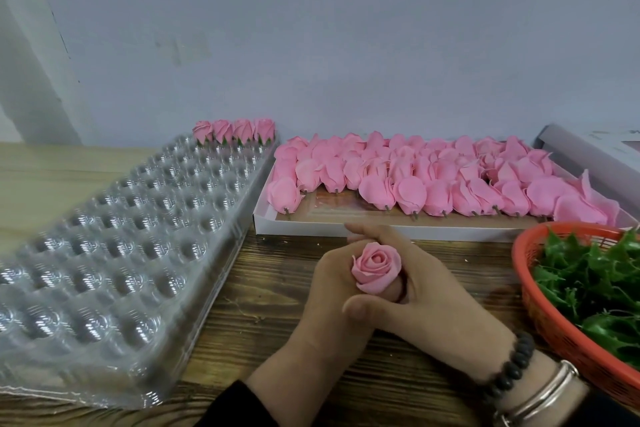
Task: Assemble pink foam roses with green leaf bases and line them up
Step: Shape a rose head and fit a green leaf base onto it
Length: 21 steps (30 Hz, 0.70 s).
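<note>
Head view: rose (375,267) clasped between left hand (332,291), right hand (426,291).

Table layout — trays behind, hands in front

Cell tray (114,246) lies left, rose box (398,227) behind the hands, leaf basket (540,315) right — four roses (233,131) in the tray's far row.

1 view only, from a wide-angle camera worn on the person's head, facing forward and tilted down over the wooden surface (277,291). It sits close above the near edge, so both hands fill the lower middle of the frame and the wrists run off the bottom. The far wall (346,45) takes the upper half. Wide-angle bending curves the clear plastic tray (114,236) at left and the orange basket (554,322) at right.
</note>
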{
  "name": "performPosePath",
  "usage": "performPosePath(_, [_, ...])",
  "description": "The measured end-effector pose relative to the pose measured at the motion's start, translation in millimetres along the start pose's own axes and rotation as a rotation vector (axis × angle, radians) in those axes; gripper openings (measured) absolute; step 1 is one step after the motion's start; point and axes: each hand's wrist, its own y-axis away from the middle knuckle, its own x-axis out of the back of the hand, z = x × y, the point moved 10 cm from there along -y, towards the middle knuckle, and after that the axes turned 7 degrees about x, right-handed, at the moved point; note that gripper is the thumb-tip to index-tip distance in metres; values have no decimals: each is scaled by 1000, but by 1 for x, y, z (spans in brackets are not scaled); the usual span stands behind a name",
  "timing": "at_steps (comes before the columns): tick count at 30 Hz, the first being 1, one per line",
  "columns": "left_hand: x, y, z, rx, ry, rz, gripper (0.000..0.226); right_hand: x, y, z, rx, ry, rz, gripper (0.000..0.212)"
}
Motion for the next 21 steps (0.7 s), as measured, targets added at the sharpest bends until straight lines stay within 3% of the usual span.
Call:
performPosePath(2, [1, -1, -1, 23, -13, 3, 9, 8, 0, -14, 97, -55, 98, 55])
performPosePath(4, [2, -2, -2, 27, -38, 16, 28, 18, 2, -26, 193, -104, 236, 37])
performPosePath(7, [-4, -2, -3, 29, -59, 12, 28, 18, 5, -33, 230, 3, 330, 32])
performPosePath(11, [-19, -1, -13, 124, 204, -108, 43, 9, 2, -35, 195, 228, 302, 40])
performPosePath(16, [-14, 3, -12, 95, 74, -96, 38, 4, -6, -29, 76, 195, 232, 31])
performPosePath(21, [6, 1, 2, 55, 33, 61, 37, -5, -19, -21, -13, 136, 98, 48])
